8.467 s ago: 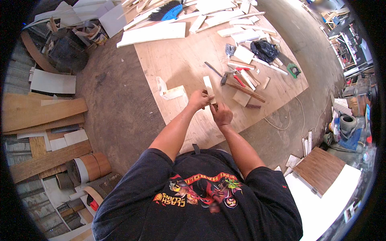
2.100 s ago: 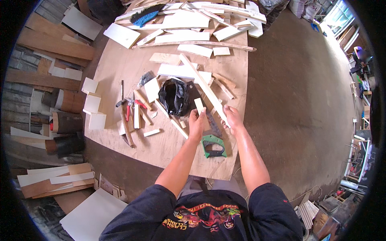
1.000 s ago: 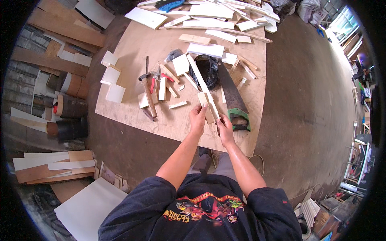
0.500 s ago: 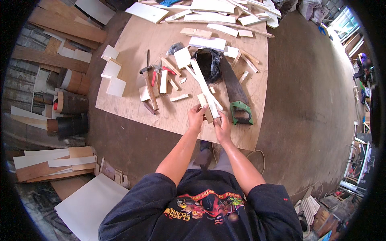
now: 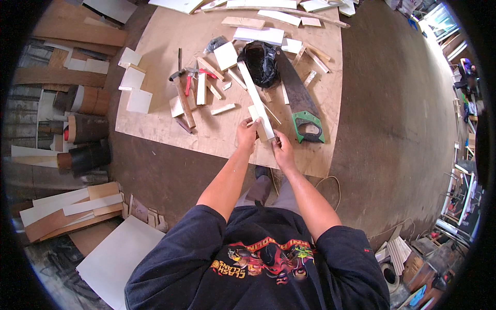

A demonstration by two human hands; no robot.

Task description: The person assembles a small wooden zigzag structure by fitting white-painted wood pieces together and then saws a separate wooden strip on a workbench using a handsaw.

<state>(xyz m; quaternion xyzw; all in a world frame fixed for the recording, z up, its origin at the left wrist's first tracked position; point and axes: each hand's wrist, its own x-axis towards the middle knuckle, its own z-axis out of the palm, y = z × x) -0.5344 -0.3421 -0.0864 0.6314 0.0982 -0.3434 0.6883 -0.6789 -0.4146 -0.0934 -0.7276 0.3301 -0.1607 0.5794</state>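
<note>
A long white wood strip slants over the near side of the plywood table, its far end by a black plastic-lined container. My right hand is closed around the strip's near end. My left hand pinches a short pale wood block, which lies against the left side of the strip. The fingertips are partly hidden behind the wood. Just right of my hands lies a handsaw with a green and black handle.
A hammer, red-handled pliers and several wood offcuts lie to the left on the plywood table. White boards are spread along its far side. Stacked boards and a white panel lie at the lower left.
The tabletop and everything on it sit higher in the picture, as the view has shifted. The strip has turned slightly. Both hands keep hold of the wood.
</note>
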